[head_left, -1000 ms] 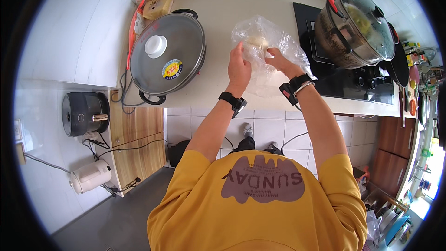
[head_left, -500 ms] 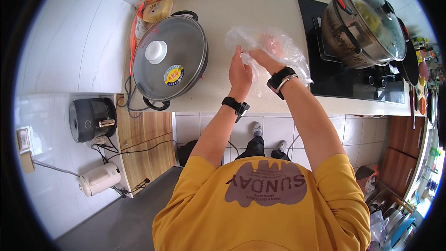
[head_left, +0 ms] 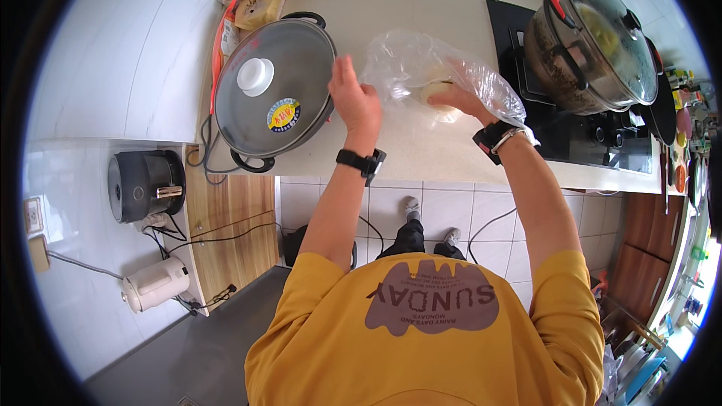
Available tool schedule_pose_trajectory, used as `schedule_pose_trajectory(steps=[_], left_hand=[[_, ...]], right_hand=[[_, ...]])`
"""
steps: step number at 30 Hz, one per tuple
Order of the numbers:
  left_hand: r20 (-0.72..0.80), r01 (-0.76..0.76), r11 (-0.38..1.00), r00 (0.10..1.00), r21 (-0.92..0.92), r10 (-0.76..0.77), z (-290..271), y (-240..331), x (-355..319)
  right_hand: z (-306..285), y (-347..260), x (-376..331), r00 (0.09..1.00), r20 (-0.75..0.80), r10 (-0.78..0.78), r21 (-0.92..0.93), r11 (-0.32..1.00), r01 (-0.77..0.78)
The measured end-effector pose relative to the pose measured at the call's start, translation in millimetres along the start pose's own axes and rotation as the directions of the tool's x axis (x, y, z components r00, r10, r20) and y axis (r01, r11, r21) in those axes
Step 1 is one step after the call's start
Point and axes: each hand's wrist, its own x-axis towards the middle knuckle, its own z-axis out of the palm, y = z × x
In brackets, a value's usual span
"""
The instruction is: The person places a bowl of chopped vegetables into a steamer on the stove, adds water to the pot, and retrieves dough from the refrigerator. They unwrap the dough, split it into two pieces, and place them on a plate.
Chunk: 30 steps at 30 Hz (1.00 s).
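Note:
A clear plastic bag [head_left: 395,68] is spread above the counter, between the wide pan and the stove. My right hand [head_left: 465,99] is in the bag's folds, which drape over it as far as the wrist. Its fingers close round a pale, round, bun-like piece [head_left: 438,92], partly hidden by the plastic and the fingers. To the left, my left hand [head_left: 356,104] is empty, its fingers stretched out beside the rim of the pan. That electric pan [head_left: 304,79] has a glass lid [head_left: 233,124] on it, with a white knob [head_left: 256,77].
On the right, a steamer pot [head_left: 560,53] with a glass lid stands on the black stove [head_left: 556,131]. Yellow packages [head_left: 259,9] lie behind the pan. A dark air fryer [head_left: 147,186] and a pale kettle [head_left: 156,284] are at lower left, with loose cables nearby.
My left hand has let go of the bag and moved left to the pan's rim. The right hand has shifted right inside the bag, and the pale round piece now shows in its fingers.

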Motion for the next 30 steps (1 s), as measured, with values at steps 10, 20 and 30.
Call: schedule_pose_trajectory(steps=[10, 20, 30], left_hand=[[0.750, 0.839, 0.192, 0.543, -0.510, -0.379, -0.3, 80.0, -76.1], [0.931, 0.853, -0.378, 0.302, -0.360, -0.205, 44.0, 41.7, -59.8], [0.805, 0.827, -0.057, 0.526, -0.560, -0.275, -12.8, 95.1, -37.7]], right_hand=[[-5.1, 1.8, 2.4, 0.996, 0.072, 0.046, -0.026, 0.999, -0.044], [0.5, 14.0, -10.6, 0.951, -0.106, -0.290, -0.541, 0.819, 0.190], [-33.8, -50.6, -53.0, 0.980, -0.152, 0.125, 0.726, 0.687, 0.025]])
